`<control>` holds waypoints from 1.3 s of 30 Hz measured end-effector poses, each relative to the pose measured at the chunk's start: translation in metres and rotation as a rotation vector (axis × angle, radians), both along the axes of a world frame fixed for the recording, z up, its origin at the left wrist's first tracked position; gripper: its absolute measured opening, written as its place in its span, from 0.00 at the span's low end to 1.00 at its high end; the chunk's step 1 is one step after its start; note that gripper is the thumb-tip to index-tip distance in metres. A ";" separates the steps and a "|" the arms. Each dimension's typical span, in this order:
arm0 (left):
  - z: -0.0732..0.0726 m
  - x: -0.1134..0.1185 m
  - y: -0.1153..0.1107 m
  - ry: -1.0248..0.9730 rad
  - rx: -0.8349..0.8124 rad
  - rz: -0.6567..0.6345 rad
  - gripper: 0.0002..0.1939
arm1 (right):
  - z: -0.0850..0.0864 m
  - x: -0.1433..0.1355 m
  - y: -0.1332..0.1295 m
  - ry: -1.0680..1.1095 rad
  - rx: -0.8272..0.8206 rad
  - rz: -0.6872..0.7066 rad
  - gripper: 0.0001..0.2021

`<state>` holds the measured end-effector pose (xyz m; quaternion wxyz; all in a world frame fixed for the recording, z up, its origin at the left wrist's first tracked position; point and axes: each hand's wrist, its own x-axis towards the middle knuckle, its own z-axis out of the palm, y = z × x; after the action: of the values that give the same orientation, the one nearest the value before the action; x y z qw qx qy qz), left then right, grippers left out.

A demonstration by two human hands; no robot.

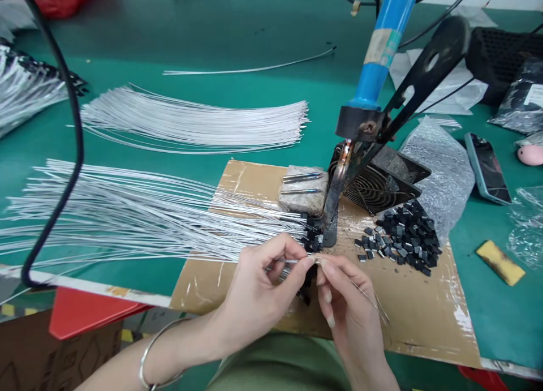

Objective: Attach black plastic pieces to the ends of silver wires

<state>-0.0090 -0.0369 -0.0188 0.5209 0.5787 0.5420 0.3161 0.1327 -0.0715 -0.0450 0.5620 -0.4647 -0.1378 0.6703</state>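
My left hand (265, 292) is closed in a pinch on a thin white wire, just in front of the soldering iron. Fingertip to fingertip with it, my right hand (350, 297) is also pinched, at the wire's end; the tiny part there is too small to make out. A thin strand of bare wire (369, 297) trails behind the right fingers. Beyond my left hand lies a bundle of white wires (169, 215), their right ends carrying black connectors (311, 232). A soldering iron (384, 51) with a blue handle stands clamped, tip down, above the hands.
A cardboard sheet (416, 317) covers the work area. On it lie a pile of small black connectors (409, 235), a fan (373, 184) and a block with metal tips (303, 201). Another wire bundle (195, 119) lies behind. Right: a phone (487, 167) and yellow sponge (500, 262).
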 end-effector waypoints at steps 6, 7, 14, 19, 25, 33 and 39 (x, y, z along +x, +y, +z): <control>-0.005 0.004 -0.004 -0.023 0.012 0.042 0.11 | 0.001 -0.005 0.000 0.028 -0.023 -0.059 0.13; -0.006 0.005 -0.004 -0.035 0.012 0.049 0.11 | 0.001 -0.005 0.000 0.027 -0.026 -0.064 0.13; -0.002 0.008 0.000 -0.054 -0.049 0.108 0.11 | -0.004 0.002 -0.004 0.002 0.047 -0.010 0.11; -0.001 0.007 0.001 -0.031 -0.023 0.150 0.10 | -0.009 0.007 -0.010 -0.109 0.112 0.002 0.08; -0.001 0.008 0.000 -0.014 0.005 0.130 0.10 | -0.011 0.005 -0.009 -0.231 0.167 -0.036 0.04; -0.004 0.006 -0.001 -0.012 0.074 0.094 0.09 | -0.009 0.008 -0.010 -0.177 0.122 -0.009 0.05; -0.001 0.006 -0.001 -0.043 0.126 0.062 0.07 | -0.004 0.013 -0.002 -0.034 0.042 0.060 0.07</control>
<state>-0.0027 -0.0380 -0.0203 0.4848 0.5863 0.5274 0.3781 0.1461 -0.0738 -0.0485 0.5488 -0.4596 -0.1754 0.6759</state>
